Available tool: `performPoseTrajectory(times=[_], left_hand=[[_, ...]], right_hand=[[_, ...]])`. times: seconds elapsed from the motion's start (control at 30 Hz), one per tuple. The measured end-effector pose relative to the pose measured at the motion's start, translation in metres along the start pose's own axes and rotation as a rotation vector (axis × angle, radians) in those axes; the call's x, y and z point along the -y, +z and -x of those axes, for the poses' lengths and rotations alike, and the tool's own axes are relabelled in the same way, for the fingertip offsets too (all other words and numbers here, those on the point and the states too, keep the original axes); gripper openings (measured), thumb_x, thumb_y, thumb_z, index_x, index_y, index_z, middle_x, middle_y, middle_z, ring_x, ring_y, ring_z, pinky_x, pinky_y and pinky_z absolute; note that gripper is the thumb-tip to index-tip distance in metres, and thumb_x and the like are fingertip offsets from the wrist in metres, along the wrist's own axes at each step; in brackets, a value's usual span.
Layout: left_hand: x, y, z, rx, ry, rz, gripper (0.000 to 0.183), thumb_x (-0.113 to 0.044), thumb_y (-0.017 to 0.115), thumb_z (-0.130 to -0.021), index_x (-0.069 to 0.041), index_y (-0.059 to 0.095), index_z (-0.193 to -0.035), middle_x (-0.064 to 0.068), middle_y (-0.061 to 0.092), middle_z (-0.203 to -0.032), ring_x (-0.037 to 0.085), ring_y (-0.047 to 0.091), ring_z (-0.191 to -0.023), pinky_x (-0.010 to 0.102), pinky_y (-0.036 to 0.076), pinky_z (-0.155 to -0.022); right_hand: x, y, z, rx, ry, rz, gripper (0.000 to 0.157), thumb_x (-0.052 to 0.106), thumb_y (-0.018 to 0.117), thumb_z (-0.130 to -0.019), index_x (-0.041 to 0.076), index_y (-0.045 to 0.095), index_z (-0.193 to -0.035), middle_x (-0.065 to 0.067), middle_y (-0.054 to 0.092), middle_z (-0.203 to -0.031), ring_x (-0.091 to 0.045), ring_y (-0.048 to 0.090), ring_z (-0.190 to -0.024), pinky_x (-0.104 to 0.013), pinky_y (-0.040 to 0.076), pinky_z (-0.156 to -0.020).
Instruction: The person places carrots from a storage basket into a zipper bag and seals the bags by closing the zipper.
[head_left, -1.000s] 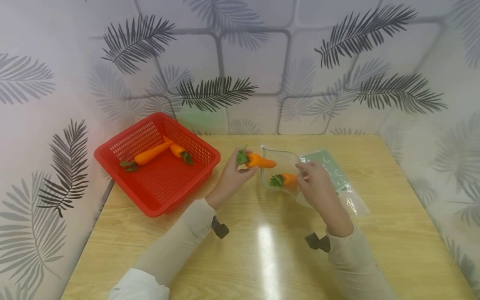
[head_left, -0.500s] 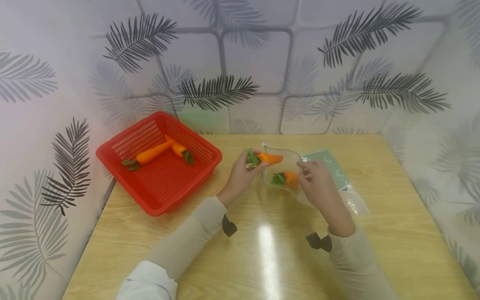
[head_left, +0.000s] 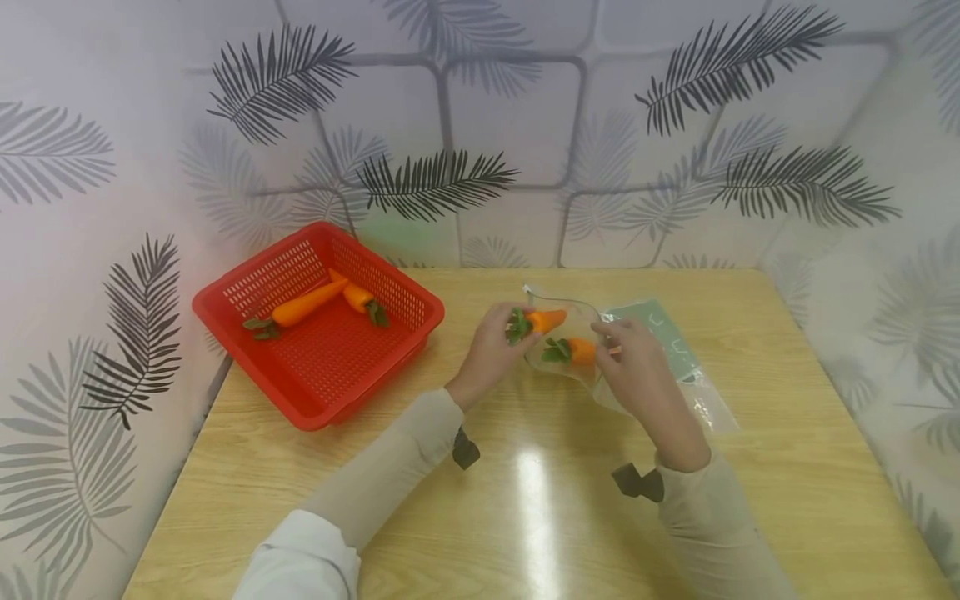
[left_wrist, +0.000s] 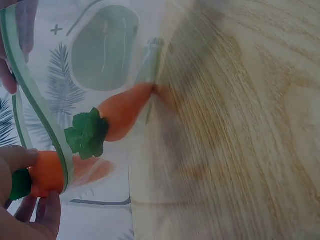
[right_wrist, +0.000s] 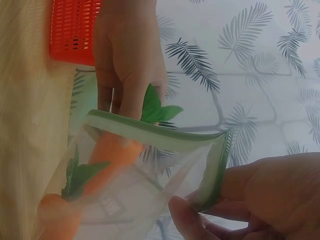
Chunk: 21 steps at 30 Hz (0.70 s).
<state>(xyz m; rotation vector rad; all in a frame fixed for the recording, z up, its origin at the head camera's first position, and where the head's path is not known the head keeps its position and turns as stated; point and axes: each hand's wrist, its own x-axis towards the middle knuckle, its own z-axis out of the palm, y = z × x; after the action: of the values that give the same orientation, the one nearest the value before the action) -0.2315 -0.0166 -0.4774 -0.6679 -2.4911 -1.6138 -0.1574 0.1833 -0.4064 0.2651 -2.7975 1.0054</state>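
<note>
Near the middle of the head view, the left hand (head_left: 489, 343) pinches 1 carrot (head_left: 549, 320) between thumb and fingers, close to its leafy top. The tip of this carrot is inside the mouth of a clear bag (right_wrist: 155, 131); its leaves are outside. A little to the right, the right hand (head_left: 637, 358) grips the bag's rim. 1 more carrot (head_left: 582, 352) lies within the bag, lower in the frame. At left, a red basket (head_left: 307, 371) on the worktop (head_left: 442, 533) contains 2 other carrots (head_left: 300, 309). I judge the held carrot light, rather firm, perhaps slightly slippery; the thick part under the leaves seems a good place to hold. The bag is probably soft and floppy, best taken by its edge.
</note>
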Motion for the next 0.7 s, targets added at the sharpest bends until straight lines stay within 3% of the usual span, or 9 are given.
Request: performPoseTrajectory(times=[0.33, 0.5, 0.7], left_hand=[[-0.0027, 0.0049, -0.0083, 0.067, 0.052, -0.182, 0.038, -0.012, 0.068, -0.085, -0.010, 0.057, -0.121, 0.000, 0.053, -0.120, 0.014, 0.047, -0.109, 0.026, 0.040, -0.093], [-0.0052, 0.0059, -0.0098, 0.085, 0.073, -0.217, 0.038, -0.010, 0.068, -0.085, -0.010, 0.057, -0.122, 0.001, 0.053, -0.122, 0.017, 0.044, -0.115, 0.028, 0.038, -0.096], [-0.0041, 0.0067, -0.0100, 0.052, 0.066, -0.178, 0.037, -0.003, 0.066, -0.085, -0.012, 0.059, -0.120, 0.003, 0.052, -0.120, 0.017, 0.047, -0.102, 0.026, 0.045, -0.082]], right_hand=[[0.0006, -0.0004, -0.0012, -0.010, -0.020, -0.010, 0.032, -0.001, 0.050, -0.088, -0.006, 0.058, -0.119, -0.025, 0.053, -0.111, -0.033, 0.059, -0.091, -0.040, 0.054, -0.073], [0.0014, -0.0017, -0.0006, -0.008, -0.025, 0.000, 0.032, 0.000, 0.050, -0.088, -0.005, 0.058, -0.119, -0.025, 0.053, -0.112, -0.034, 0.059, -0.091, -0.040, 0.054, -0.073], [0.0015, -0.0011, 0.0001, 0.000, -0.023, -0.015, 0.033, 0.000, 0.050, -0.088, -0.006, 0.058, -0.119, -0.025, 0.052, -0.113, -0.033, 0.059, -0.091, -0.040, 0.054, -0.073]])
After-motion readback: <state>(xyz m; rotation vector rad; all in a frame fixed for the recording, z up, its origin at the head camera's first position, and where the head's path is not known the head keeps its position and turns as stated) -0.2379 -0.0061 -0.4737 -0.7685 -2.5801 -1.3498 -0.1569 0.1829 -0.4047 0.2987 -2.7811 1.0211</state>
